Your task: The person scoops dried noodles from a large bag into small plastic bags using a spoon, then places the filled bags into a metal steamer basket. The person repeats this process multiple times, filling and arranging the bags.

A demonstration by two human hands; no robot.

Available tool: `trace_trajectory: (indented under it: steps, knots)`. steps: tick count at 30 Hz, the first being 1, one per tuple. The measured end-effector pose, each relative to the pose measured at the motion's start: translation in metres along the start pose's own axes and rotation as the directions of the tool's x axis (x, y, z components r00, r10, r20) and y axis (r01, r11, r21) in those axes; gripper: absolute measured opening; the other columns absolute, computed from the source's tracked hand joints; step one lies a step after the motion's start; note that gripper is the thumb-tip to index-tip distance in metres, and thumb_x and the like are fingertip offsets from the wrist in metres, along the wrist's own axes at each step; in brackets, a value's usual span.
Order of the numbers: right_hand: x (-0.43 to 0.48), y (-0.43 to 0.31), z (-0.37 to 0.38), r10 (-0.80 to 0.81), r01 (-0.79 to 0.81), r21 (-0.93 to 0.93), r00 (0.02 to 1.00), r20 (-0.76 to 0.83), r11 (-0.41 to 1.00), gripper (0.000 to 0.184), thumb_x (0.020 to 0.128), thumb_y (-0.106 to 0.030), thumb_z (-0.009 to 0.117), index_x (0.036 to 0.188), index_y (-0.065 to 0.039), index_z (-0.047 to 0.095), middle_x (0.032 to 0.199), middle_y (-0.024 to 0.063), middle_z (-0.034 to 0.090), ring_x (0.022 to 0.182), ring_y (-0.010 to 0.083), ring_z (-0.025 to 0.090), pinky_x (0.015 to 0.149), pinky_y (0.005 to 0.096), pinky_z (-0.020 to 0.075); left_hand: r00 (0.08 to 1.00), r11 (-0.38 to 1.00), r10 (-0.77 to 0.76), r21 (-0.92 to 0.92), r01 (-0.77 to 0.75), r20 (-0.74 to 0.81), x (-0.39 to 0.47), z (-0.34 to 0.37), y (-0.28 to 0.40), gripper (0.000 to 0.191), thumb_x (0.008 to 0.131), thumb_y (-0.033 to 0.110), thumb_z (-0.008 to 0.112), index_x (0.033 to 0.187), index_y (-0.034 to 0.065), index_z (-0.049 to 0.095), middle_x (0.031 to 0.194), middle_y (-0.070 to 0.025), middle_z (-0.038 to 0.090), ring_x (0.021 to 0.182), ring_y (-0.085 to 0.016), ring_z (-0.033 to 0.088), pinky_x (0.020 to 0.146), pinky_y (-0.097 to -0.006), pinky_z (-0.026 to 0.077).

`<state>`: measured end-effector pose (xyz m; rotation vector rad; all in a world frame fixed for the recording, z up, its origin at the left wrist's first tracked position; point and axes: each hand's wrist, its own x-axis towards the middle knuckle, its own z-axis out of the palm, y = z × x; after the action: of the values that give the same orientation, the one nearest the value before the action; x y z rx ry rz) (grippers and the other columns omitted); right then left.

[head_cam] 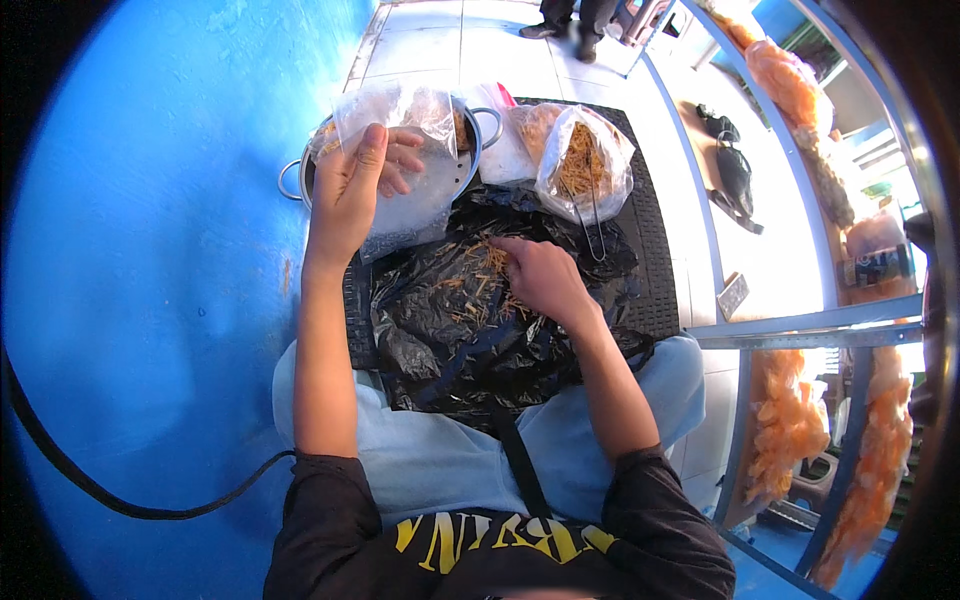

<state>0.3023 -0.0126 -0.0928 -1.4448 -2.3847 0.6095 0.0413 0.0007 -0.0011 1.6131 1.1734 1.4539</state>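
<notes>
My left hand (352,172) is raised over a metal pot with loop handles (486,127), its thumb pressed against a clear plastic bag (420,105). The bag hangs in front of the pot, and some of my fingers show through it. My right hand (547,281) is low over a black plastic bag (427,352) spread out before me. Its index fingertip touches thin, orange-brown snack sticks (480,281) scattered there; the other fingers are curled, and their inner side is hidden. Beyond it, an opened clear bag (551,180) holds more sticks, with metal tongs (596,236) leaning out.
Beneath the bags is a black woven-pattern tabletop (656,277). A blue wall (165,225) rises close on my left. Metal shelving (810,330) with bagged orange snacks (787,427) stands on my right. A person's legs (574,22) are at the far end of the tiled floor (420,45).
</notes>
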Motion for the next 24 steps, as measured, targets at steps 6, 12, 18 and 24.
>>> trace_trajectory:
  steps: [6, 12, 18, 24]
  knots:
    - [0.001, -0.009, 0.011, 0.055, -0.061, -0.094, 0.996, -0.066, 0.994, 0.043, 0.086, -0.008, 0.060, 0.128, -0.011, 0.070, 0.088, 0.0229, 0.073, 0.083, 0.0412, 0.072, 0.074, 0.0534, 0.0567, 1.000, 0.997, 0.019, 0.076, -0.017, -0.023, -0.002, -0.005, 0.008, 0.043, 0.112, 0.033, 0.047, 0.111, -0.0003, 0.075, 0.097, -0.0084, 0.076, 0.074, -0.010, 0.065, 0.068, -0.0266, 0.050]
    - [0.001, -0.020, 0.010, -0.046, 0.048, 0.018, 0.994, -0.096, 0.999, 0.033, 0.088, -0.013, 0.064, 0.120, -0.006, 0.069, 0.089, 0.0203, 0.072, 0.085, 0.0405, 0.071, 0.073, 0.0503, 0.0565, 0.995, 0.999, 0.028, 0.029, -0.025, -0.098, -0.004, -0.008, 0.006, 0.027, 0.106, 0.021, 0.061, 0.112, -0.0024, 0.074, 0.096, -0.0080, 0.076, 0.077, -0.010, 0.066, 0.069, -0.0261, 0.053]
    - [0.003, -0.036, 0.026, -0.389, 0.400, -0.005, 0.890, -0.238, 0.917, 0.036, 0.090, -0.017, 0.065, 0.121, 0.001, 0.064, 0.130, 0.0208, 0.061, 0.127, 0.0362, 0.054, 0.103, 0.0481, 0.0455, 0.981, 0.999, 0.029, 0.018, -0.026, -0.191, -0.006, -0.017, 0.010, 0.024, 0.104, 0.017, 0.064, 0.110, -0.0045, 0.073, 0.095, -0.0095, 0.076, 0.078, -0.011, 0.067, 0.069, -0.0261, 0.055]
    - [-0.002, -0.051, 0.036, -0.481, 0.466, -0.126, 0.864, -0.146, 0.876, 0.045, 0.087, -0.017, 0.066, 0.126, 0.004, 0.061, 0.129, 0.0195, 0.059, 0.125, 0.0376, 0.054, 0.109, 0.0533, 0.0398, 0.980, 0.999, 0.040, 0.030, -0.035, -0.193, -0.007, -0.016, 0.014, 0.023, 0.104, 0.016, 0.065, 0.110, -0.0047, 0.073, 0.095, -0.0100, 0.075, 0.079, -0.011, 0.067, 0.069, -0.0260, 0.054]
